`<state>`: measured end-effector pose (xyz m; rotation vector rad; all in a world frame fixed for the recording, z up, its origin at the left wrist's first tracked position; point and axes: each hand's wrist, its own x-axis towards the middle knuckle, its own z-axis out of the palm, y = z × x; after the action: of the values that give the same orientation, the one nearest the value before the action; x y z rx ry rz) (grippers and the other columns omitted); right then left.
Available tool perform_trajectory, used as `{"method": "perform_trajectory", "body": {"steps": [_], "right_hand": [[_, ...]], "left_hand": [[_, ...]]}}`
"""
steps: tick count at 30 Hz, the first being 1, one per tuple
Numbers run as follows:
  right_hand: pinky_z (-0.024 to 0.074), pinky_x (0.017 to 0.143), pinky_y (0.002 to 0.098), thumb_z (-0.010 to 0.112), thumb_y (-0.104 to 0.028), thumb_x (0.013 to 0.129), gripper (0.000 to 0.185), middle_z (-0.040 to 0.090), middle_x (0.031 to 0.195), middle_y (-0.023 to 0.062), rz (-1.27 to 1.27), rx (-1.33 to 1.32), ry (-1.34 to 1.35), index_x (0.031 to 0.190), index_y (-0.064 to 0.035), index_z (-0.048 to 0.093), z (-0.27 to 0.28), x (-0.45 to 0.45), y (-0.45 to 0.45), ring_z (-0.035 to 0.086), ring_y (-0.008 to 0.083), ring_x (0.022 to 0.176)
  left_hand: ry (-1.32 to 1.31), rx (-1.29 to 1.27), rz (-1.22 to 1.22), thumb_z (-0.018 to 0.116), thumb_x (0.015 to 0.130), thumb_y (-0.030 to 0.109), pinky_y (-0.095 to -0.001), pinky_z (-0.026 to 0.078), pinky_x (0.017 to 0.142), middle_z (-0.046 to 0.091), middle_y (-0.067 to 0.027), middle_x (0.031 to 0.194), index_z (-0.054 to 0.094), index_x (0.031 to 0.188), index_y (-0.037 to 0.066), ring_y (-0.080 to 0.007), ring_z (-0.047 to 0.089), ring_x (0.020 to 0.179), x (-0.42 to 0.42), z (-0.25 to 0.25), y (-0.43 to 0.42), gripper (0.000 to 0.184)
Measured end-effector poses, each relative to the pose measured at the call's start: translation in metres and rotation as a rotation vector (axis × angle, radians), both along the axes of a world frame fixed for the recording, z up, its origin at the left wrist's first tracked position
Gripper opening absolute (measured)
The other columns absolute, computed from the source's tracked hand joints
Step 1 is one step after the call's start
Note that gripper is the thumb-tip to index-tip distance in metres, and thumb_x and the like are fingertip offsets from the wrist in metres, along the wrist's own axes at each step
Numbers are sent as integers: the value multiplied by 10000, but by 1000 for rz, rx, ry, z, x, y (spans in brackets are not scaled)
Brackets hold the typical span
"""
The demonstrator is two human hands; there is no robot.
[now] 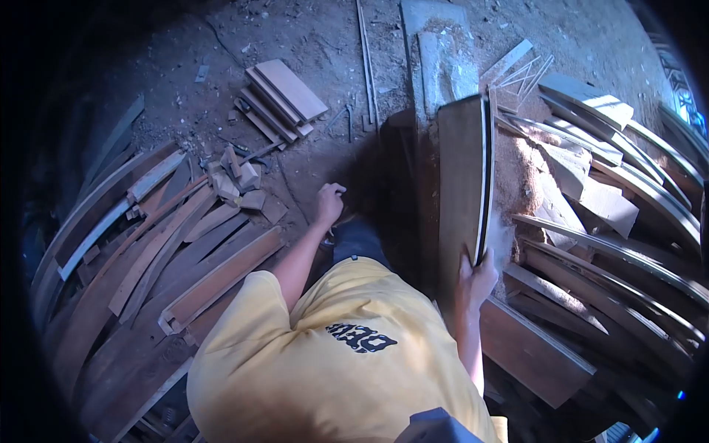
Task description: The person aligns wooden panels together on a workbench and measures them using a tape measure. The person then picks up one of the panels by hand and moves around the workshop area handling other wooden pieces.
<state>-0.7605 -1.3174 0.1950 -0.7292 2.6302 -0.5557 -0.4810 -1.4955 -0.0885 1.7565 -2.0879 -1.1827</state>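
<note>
My right hand [476, 280] grips the near end of a long wooden board [459, 177], thumb on its broad face and fingers round its right edge. A dark strip runs along that edge. The board stretches away from me toward a dusty bluish slab [445, 70] on the ground. My left hand [330, 203] hangs out in front of my body, over the dirt floor. It holds nothing that I can see, and its fingers are loosely bent and partly apart.
A stack of short boards [288, 96] lies ahead on the left, with wood offcuts [240, 181] nearer me. Long curved planks [159, 251] pile up along the left. More planks and scraps [591, 184] crowd the right. Thin strips [367, 63] lie on the floor.
</note>
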Motion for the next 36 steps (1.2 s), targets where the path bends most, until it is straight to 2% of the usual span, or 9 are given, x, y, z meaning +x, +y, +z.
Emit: {"method": "perform_trajectory", "body": {"steps": [4, 8, 14, 19, 23, 26, 29, 34, 36], "right_hand": [[496, 681, 525, 727, -225, 876, 287, 695, 804, 243, 71, 2, 84, 1032, -10, 618, -12, -30, -74, 673, 458, 790], [507, 729, 544, 737, -259, 872, 339, 707, 836, 241, 138, 39, 199, 1059, -9, 605, -8, -31, -85, 672, 471, 839], [505, 898, 510, 773, -440, 837, 713, 654, 1251, 223, 232, 79, 301, 1360, -80, 448, -5, -34, -66, 641, 428, 1110], [490, 966, 466, 794, -436, 814, 812, 640, 1287, 216, 268, -70, 339, 1463, -102, 439, -12, -43, -30, 638, 405, 1129], [500, 931, 450, 776, -209, 817, 645, 685, 1178, 208, 261, -41, 314, 1382, -84, 491, -19, -65, -14, 660, 392, 1083], [473, 978, 454, 744, -172, 834, 660, 648, 1240, 235, 350, -86, 187, 1414, -58, 451, -15, -45, -20, 629, 399, 1144], [414, 1057, 442, 689, -172, 870, 656, 535, 1378, 281, 521, -249, 184, 1424, 31, 403, -67, -51, -33, 528, 413, 1282], [453, 1012, 417, 709, -242, 876, 656, 603, 1304, 272, 493, -244, 182, 1407, 51, 459, -65, -68, -33, 607, 393, 1187], [457, 1000, 409, 706, -271, 883, 640, 619, 1297, 245, 456, -145, 212, 1406, 25, 485, -54, -77, -26, 612, 375, 1182]], "left_hand": [[-238, 90, 30, 561, 858, 13, -433, 550, 831, 701, -169, 957, 752, 947, 104, -341, 687, 912, 52, 7, 30, 230], [-199, 247, 125, 520, 843, 31, -441, 568, 818, 738, -148, 1002, 770, 996, 148, -321, 722, 871, 76, -25, 60, 315], [-42, 526, 252, 517, 860, 56, -427, 561, 791, 732, -186, 939, 760, 1024, 134, -300, 724, 797, 98, 11, 87, 303], [2, 293, 324, 529, 871, 79, -413, 530, 874, 718, -202, 1012, 747, 971, 109, -321, 693, 984, 169, 1, 150, 242], [-22, 365, 446, 541, 880, 95, -417, 516, 906, 717, -198, 1016, 733, 965, 106, -336, 679, 1026, 238, -13, 213, 210], [-61, 377, 474, 550, 883, 99, -426, 524, 889, 721, -195, 1002, 721, 1009, 113, -324, 688, 1001, 285, -38, 256, 213], [-51, 522, 655, 561, 878, 99, -435, 538, 853, 724, -195, 984, 704, 1057, 114, -317, 701, 953, 301, -23, 289, 229], [45, 576, 820, 585, 861, 113, -457, 550, 821, 723, -217, 958, 708, 1059, 74, -351, 710, 904, 327, -20, 346, 236], [-140, 367, 462, 604, 848, 129, -465, 549, 822, 712, -243, 973, 723, 1027, 49, -383, 707, 895, 352, -66, 379, 230]]}}
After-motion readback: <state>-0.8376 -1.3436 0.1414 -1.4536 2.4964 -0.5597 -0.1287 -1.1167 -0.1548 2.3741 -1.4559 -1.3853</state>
